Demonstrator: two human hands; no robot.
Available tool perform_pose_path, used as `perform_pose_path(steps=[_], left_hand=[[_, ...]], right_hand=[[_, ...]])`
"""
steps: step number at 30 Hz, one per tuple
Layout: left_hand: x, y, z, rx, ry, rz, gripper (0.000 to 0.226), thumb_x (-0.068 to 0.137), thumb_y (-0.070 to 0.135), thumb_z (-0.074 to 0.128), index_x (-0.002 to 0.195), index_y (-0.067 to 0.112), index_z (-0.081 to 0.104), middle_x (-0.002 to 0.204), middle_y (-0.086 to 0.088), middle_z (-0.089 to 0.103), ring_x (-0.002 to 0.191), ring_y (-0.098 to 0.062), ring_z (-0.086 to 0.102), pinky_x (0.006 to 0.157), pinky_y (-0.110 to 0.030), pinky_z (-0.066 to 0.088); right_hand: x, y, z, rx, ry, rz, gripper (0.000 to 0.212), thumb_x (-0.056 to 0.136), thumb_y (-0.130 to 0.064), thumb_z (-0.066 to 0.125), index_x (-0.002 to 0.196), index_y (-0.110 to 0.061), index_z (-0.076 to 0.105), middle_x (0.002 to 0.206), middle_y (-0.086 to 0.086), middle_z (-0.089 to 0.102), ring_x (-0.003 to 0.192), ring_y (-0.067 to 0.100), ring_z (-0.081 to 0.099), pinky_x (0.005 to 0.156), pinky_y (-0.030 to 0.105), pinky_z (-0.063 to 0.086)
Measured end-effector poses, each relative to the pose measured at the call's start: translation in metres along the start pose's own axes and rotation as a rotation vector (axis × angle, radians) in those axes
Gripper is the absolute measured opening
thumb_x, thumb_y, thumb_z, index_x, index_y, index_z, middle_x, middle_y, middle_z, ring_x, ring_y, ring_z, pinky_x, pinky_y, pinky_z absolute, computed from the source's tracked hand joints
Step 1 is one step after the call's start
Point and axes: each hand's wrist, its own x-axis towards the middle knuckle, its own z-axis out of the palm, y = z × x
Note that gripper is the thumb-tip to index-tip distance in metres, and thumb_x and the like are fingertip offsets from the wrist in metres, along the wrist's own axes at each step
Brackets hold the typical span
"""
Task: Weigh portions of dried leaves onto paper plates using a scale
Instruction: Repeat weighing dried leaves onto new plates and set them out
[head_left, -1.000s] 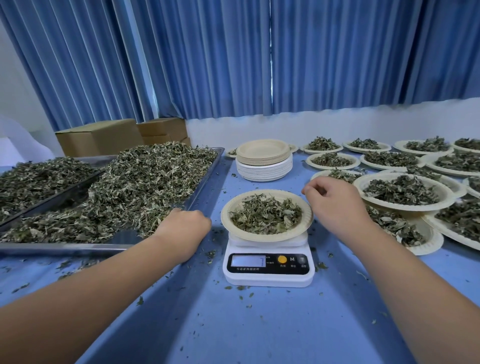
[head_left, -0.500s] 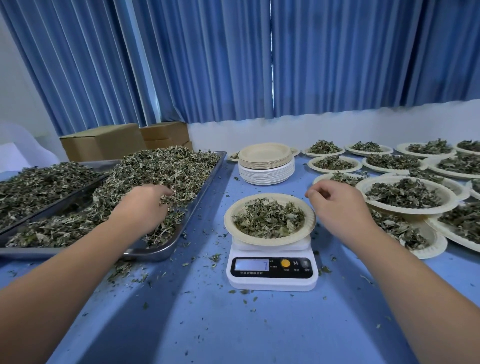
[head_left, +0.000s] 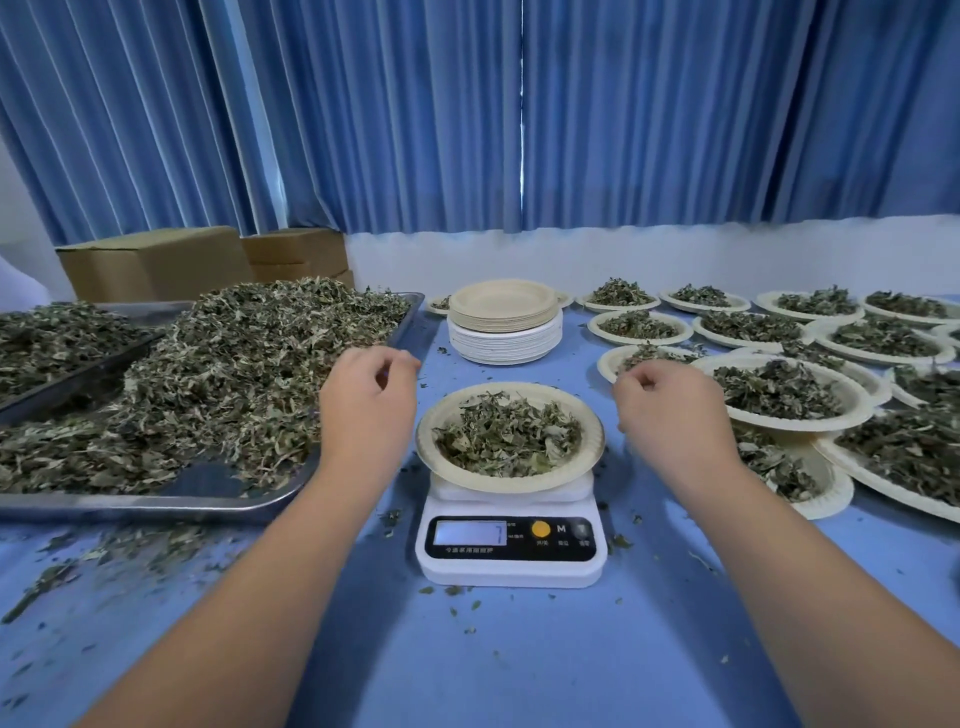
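Beside the tray (head_left: 156, 512) of dried leaves (head_left: 234, 374) your left hand (head_left: 369, 410) hovers curled, whether it hides a pinch I can't tell, so feed the paper plate (head_left: 511, 388) on the scale (head_left: 511, 571) crumb by crumb, watching the display (head_left: 470, 532), while your right hand (head_left: 670, 415) hangs curled, seemingly empty, just beside it.

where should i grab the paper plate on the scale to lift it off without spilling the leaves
Take the paper plate by its rim at the left and right edges, coming in from each side. The rim overhangs the scale, so fingers can slip under it. The loose leaves heaped in the middle probably favour a level, two-sided lift.
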Motion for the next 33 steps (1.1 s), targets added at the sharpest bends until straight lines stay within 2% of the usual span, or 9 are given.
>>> perform_pose_path(steps=[5, 9, 13, 15, 19, 22, 24, 30, 33], left_hand=[[-0.007, -0.012, -0.002, 0.077, -0.053, -0.051, 0.020, 0.096, 0.020, 0.049, 0.101, 0.018, 0.068, 0.098, 0.003, 0.052, 0.079, -0.003, 0.050, 0.074, -0.021, 0.033], [-0.011, -0.018, 0.000, 0.184, -0.294, -0.218, 0.031, 0.094, 0.022, 0.045, 0.088, -0.003, 0.063, 0.098, -0.029, 0.060, 0.069, -0.028, 0.050, 0.071, -0.040, 0.043], [-0.013, -0.015, 0.001, 0.116, -0.382, -0.271, 0.029, 0.091, 0.024, 0.044, 0.070, 0.006, 0.053, 0.075, -0.011, 0.050, 0.070, -0.015, 0.040, 0.067, -0.031, 0.030], [-0.014, -0.012, 0.001, 0.037, -0.420, -0.291, 0.019, 0.092, 0.023, 0.046, 0.074, 0.021, 0.051, 0.079, -0.004, 0.047, 0.074, -0.013, 0.040, 0.071, -0.032, 0.030], [-0.020, -0.002, 0.000, -0.121, -0.385, -0.289, 0.021, 0.093, 0.016, 0.047, 0.078, 0.020, 0.061, 0.085, 0.006, 0.055, 0.073, -0.016, 0.049, 0.073, -0.033, 0.037], [-0.023, 0.012, -0.003, -0.350, -0.290, -0.353, 0.027, 0.094, 0.016, 0.051, 0.104, 0.025, 0.075, 0.102, -0.009, 0.070, 0.096, -0.016, 0.061, 0.078, -0.041, 0.050], [-0.025, 0.020, -0.001, -0.506, -0.288, -0.414, 0.026, 0.094, 0.016, 0.053, 0.104, 0.026, 0.075, 0.077, -0.009, 0.067, 0.062, -0.018, 0.053, 0.062, -0.036, 0.044], [-0.058, 0.054, 0.017, -0.771, -0.453, -0.431, 0.031, 0.094, 0.012, 0.051, 0.106, 0.025, 0.075, 0.068, -0.006, 0.045, 0.054, -0.013, 0.037, 0.053, -0.031, 0.033], [-0.076, 0.080, 0.030, -0.883, -0.588, -0.419, 0.035, 0.092, 0.008, 0.048, 0.111, 0.020, 0.074, 0.077, -0.009, 0.044, 0.053, -0.014, 0.035, 0.052, -0.029, 0.029]], right_hand=[[-0.004, -0.006, -0.001, -0.050, -0.119, 0.080, 0.043, 0.090, -0.030, 0.047, 0.057, -0.003, 0.053, 0.066, 0.018, 0.068, 0.054, 0.028, 0.053, 0.059, 0.035, 0.052], [-0.007, -0.008, 0.000, -0.063, -0.181, 0.140, 0.049, 0.090, -0.036, 0.047, 0.070, 0.005, 0.066, 0.062, 0.015, 0.067, 0.056, 0.028, 0.061, 0.066, 0.040, 0.058], [-0.008, -0.008, 0.000, -0.032, -0.254, 0.206, 0.046, 0.089, -0.036, 0.048, 0.073, 0.003, 0.067, 0.054, 0.012, 0.066, 0.042, 0.018, 0.058, 0.054, 0.031, 0.056], [-0.009, -0.009, 0.000, 0.002, -0.281, 0.260, 0.042, 0.089, -0.035, 0.049, 0.069, -0.001, 0.063, 0.041, 0.006, 0.060, 0.028, 0.012, 0.050, 0.039, 0.021, 0.044], [-0.012, -0.017, -0.005, 0.082, -0.299, 0.320, 0.035, 0.088, -0.030, 0.051, 0.061, -0.007, 0.053, 0.035, 0.004, 0.054, 0.024, 0.013, 0.044, 0.036, 0.015, 0.034], [-0.017, -0.025, -0.019, 0.315, -0.256, 0.429, 0.030, 0.084, -0.017, 0.051, 0.056, -0.009, 0.044, 0.034, 0.004, 0.045, 0.025, 0.017, 0.036, 0.038, 0.019, 0.031], [-0.021, -0.026, -0.035, 0.381, -0.227, 0.465, 0.028, 0.083, -0.013, 0.049, 0.056, -0.008, 0.048, 0.040, 0.009, 0.046, 0.031, 0.017, 0.036, 0.040, 0.020, 0.030], [-0.033, -0.012, -0.101, 0.237, -0.176, 0.398, 0.022, 0.088, -0.008, 0.048, 0.087, 0.003, 0.067, 0.040, 0.007, 0.053, 0.032, 0.016, 0.043, 0.039, 0.021, 0.035], [-0.033, -0.001, -0.140, 0.179, -0.153, 0.387, 0.016, 0.093, -0.011, 0.050, 0.098, -0.008, 0.065, 0.040, 0.005, 0.055, 0.031, 0.014, 0.044, 0.036, 0.018, 0.035]])
